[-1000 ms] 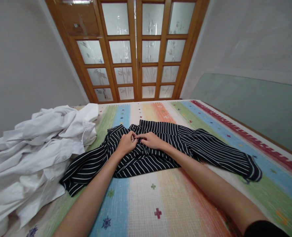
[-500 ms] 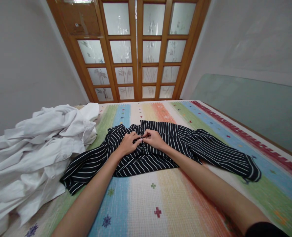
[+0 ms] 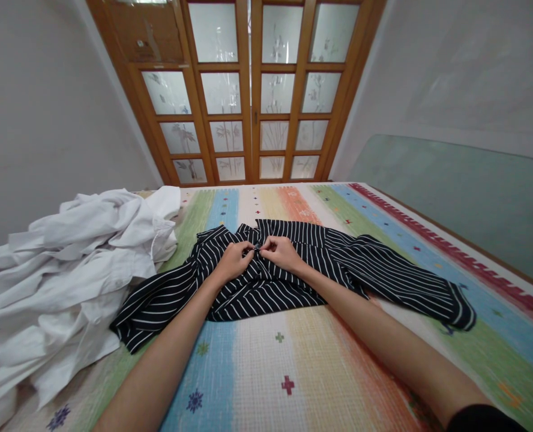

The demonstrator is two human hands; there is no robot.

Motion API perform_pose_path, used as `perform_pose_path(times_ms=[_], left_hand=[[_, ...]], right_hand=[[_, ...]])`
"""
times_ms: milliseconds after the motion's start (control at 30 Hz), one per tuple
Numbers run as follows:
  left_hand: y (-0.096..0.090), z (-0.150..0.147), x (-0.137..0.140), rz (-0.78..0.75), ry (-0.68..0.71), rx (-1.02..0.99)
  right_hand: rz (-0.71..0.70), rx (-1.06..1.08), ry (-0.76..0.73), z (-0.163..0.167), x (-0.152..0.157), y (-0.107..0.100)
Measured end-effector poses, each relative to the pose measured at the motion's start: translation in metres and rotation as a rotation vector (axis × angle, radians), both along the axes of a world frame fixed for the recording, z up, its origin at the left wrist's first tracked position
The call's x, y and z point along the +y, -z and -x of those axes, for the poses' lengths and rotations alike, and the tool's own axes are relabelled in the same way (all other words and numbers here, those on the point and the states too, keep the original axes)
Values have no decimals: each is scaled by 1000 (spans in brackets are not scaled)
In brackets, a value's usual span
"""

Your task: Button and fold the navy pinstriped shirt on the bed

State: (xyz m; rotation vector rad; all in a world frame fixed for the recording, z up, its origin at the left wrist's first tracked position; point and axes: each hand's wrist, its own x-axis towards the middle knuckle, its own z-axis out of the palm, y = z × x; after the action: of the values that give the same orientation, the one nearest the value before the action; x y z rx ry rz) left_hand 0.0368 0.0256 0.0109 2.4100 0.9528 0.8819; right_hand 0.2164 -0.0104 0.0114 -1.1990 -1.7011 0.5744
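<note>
A black shirt with white stripes (image 3: 289, 294) lies spread on the bed, its sleeves stretched out to the left and right. Both hands meet at the middle of its front. My left hand (image 3: 234, 259) pinches the cloth between thumb and fingers. Close beside it, my right hand (image 3: 281, 252) pinches the shirt too, its fingertips nearly touching the left ones. A small bit of the shirt's front edge shows between the fingertips; whether a button is there is too small to tell.
White clothes (image 3: 90, 264) lie in a crumpled heap on the left of the bed. A striped, colourful bedspread (image 3: 266, 360) covers the bed. A pale green headboard-like panel (image 3: 451, 192) stands along the right wall. Wooden doors with glass panes (image 3: 251, 90) are beyond the far edge.
My left hand's fingers have drawn slightly back to the left, leaving a little more gap between the fingertips. My right hand and the shirt have hardly moved.
</note>
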Motion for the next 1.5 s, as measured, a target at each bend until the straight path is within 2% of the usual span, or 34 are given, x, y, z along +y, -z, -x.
perform_pose_path(times_ms=[133, 400, 700, 933, 1267, 1500], left_hand=[[-3, 1, 0, 56, 31, -50], [-7, 4, -4, 120, 55, -142], [-4, 3, -6, 22, 26, -133], [2, 1, -9, -179, -41, 48], [-1, -2, -14, -316, -106, 246], [-3, 1, -12, -275, 42, 82]], right_hand=[[-58, -35, -11, 2, -3, -1], [-157, -139, 57, 4, -2, 1], [-50, -80, -63, -2, 3, 5], [-50, -184, -78, -2, 5, 3], [17, -95, -147, -9, 10, 5], [114, 33, -154, -7, 9, 2]])
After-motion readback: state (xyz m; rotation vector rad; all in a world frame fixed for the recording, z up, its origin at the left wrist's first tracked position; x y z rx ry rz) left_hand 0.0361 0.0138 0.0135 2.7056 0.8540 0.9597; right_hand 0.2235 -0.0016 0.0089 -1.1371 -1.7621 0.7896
